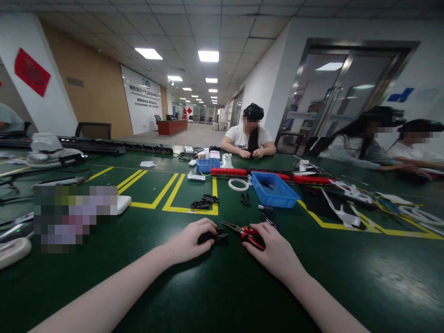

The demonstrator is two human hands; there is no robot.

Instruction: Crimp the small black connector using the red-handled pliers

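My left hand (198, 238) is closed around a small black part (220, 235), whose exact kind I cannot make out; one end sticks out to the right past my fingers. In my right hand (272, 247) is a pair of needle-nose pliers (251, 235) with red and black handles. Their jaws (231, 226) point left toward the black part, with a small gap between the two. Just beyond my right hand lies a dark cylindrical item (266, 212). Farther up, several black pieces (205, 201) rest inside a yellow-taped square, and another black piece (245, 199) lies to their right.
A blue tray (289, 198) stands ahead on the right, beside a white ring (238, 184). Red strips (229, 171) and a smaller blue tray (208, 162) lie farther back. A person (251, 138) sits opposite. White straps (343, 215) lie right; a white device (124, 204) sits left.
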